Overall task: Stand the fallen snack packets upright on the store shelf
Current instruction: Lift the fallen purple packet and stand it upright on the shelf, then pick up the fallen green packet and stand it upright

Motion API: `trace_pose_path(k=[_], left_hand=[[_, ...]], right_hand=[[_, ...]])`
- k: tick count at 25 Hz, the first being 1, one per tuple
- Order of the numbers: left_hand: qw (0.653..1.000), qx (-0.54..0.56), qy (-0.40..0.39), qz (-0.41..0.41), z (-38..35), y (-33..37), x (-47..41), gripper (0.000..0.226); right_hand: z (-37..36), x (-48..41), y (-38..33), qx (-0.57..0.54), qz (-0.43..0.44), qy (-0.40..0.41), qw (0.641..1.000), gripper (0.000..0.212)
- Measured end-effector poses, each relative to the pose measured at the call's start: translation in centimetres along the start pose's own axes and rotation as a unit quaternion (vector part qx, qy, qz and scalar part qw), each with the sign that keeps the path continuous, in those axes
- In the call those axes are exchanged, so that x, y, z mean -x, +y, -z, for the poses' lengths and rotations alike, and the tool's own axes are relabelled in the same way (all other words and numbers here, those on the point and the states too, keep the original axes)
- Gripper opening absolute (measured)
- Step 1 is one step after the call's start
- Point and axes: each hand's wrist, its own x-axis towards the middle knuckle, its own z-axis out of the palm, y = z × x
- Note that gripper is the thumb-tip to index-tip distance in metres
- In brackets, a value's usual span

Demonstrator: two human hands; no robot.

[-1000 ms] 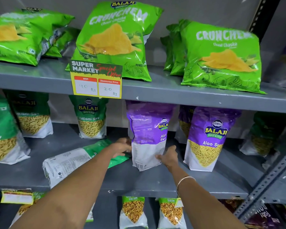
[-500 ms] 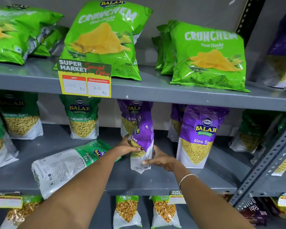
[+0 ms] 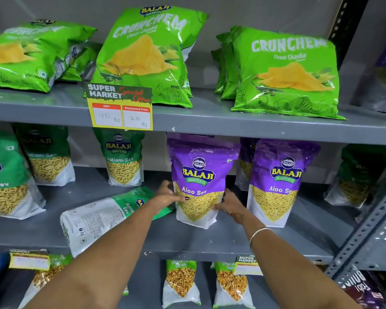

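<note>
Both hands, left hand and right hand, are grasping the upright purple Aloo Sev packet by its lower sides, mid-shelf near the middle shelf front edge; it's probably light, crinkly, slippery.

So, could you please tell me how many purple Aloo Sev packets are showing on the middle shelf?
3: one held between both hands, one upright beside it, one partly hidden behind them. More may be hidden.

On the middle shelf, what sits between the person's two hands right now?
In the head view, an upright purple Aloo Sev pouch stands front-facing between the left hand and right hand, which press its lower sides.
</note>
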Motion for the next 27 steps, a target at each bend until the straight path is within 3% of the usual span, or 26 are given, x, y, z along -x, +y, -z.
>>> trace_pose_path(k=[3,8,11,14,16,18,20,21,24,27], left_hand=[[1.000,-0.003,0.008,-0.007,-0.2,-0.3,0.5,0.052],[0.998,-0.036,0.039,0.014,-0.1,-2.2,-1.0,0.057],[0.996,-0.083,0.024,0.013,0.7,-1.3,0.1,0.068],[0.990,-0.132,0.048,0.008,4.4,-1.7,0.4,0.055],[0.979,-0.188,0.080,0.020,8.8,-2.8,0.4,0.039],[0.966,-0.238,0.071,0.067,14.9,-6.5,-1.5,0.054],[0.967,-0.242,-0.005,0.082,19.6,-9.2,-1.5,0.085],[0.971,-0.222,-0.040,0.081,21.0,-9.9,-0.9,0.086],[0.988,-0.073,-0.083,0.106,23.4,-11.3,0.8,0.045],[0.987,0.015,-0.101,0.125,24.3,-12.2,1.4,0.043]], right_hand=[[0.2,0.2,-0.3,-0.009,0.004,-0.081,0.997,0.059],[-0.1,0.4,-0.8,-0.006,0.007,-0.083,0.997,0.055],[0.2,0.6,-1.7,0.100,-0.100,-0.082,0.987,0.021],[-0.1,1.3,-2.2,0.247,-0.262,-0.082,0.929,0.035],[-2.2,2.0,-2.1,0.184,-0.315,-0.041,0.930,0.032],[-6.8,2.8,-2.3,0.087,-0.319,0.013,0.944,0.024],[-12.3,2.4,-2.4,0.034,-0.316,0.033,0.948,0.023],[-15.1,1.9,-2.6,0.019,-0.312,0.035,0.949,0.027],[-23.0,1.2,-3.6,0.016,-0.328,0.030,0.944,0.044],[-28.2,1.4,-3.6,-0.090,-0.303,0.074,0.946,0.033]])
